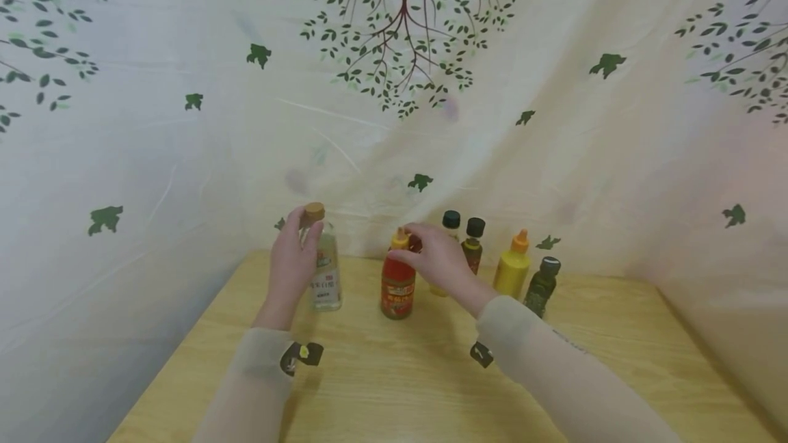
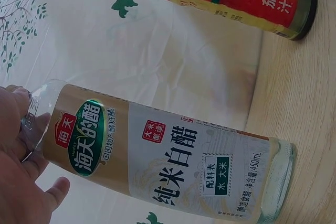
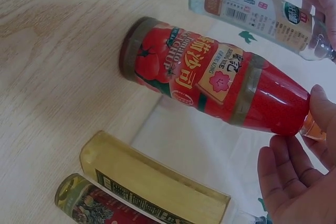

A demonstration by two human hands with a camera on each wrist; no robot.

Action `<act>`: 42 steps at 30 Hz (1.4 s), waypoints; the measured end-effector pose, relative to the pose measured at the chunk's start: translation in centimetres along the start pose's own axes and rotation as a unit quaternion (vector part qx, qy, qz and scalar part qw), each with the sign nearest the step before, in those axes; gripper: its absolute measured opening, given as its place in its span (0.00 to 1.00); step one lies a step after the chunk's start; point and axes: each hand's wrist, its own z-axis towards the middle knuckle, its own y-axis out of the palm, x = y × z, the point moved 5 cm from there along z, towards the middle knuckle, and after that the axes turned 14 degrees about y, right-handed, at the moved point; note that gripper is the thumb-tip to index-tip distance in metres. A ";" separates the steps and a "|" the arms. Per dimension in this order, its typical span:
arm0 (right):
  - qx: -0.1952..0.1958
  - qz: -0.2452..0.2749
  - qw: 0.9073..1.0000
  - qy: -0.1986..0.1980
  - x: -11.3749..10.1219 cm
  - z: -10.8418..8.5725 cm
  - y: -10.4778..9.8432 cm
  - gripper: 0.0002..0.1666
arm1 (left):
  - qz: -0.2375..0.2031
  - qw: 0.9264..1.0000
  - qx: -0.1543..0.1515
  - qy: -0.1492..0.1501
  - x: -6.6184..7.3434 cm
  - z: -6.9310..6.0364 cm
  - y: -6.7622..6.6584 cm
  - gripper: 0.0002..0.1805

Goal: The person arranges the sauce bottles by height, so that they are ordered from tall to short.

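One ketchup bottle [image 1: 397, 298] stands on the bench [image 1: 382, 381], its single cap pinched between my right thumb and fingers [image 3: 269, 174], the rest of them loosely bent. To its left stands one clear vinegar bottle [image 1: 325, 286]; my left fingers [image 1: 294, 221] curl round its neck. Right of the ketchup I count four more bottles: three dark-capped bottles [image 1: 475, 246] and one yellow squeeze bottle [image 1: 511, 273]. Leaf-printed sheeting [image 1: 369, 149] hangs beyond all six.
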 end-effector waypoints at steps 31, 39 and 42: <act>0.001 -0.003 1.000 0.001 0.0 0.2 0.1 0.32 | -0.001 1.000 0.002 0.004 0.2 -0.1 -0.1 0.28; -0.003 -0.004 1.000 -0.001 -0.8 0.2 0.3 0.34 | 0.001 1.000 0.000 -0.006 0.2 -0.1 -0.1 0.28; -0.008 0.006 1.000 -0.006 -1.4 0.3 0.5 0.32 | 0.004 1.000 -0.003 -0.006 0.1 0.0 0.0 0.29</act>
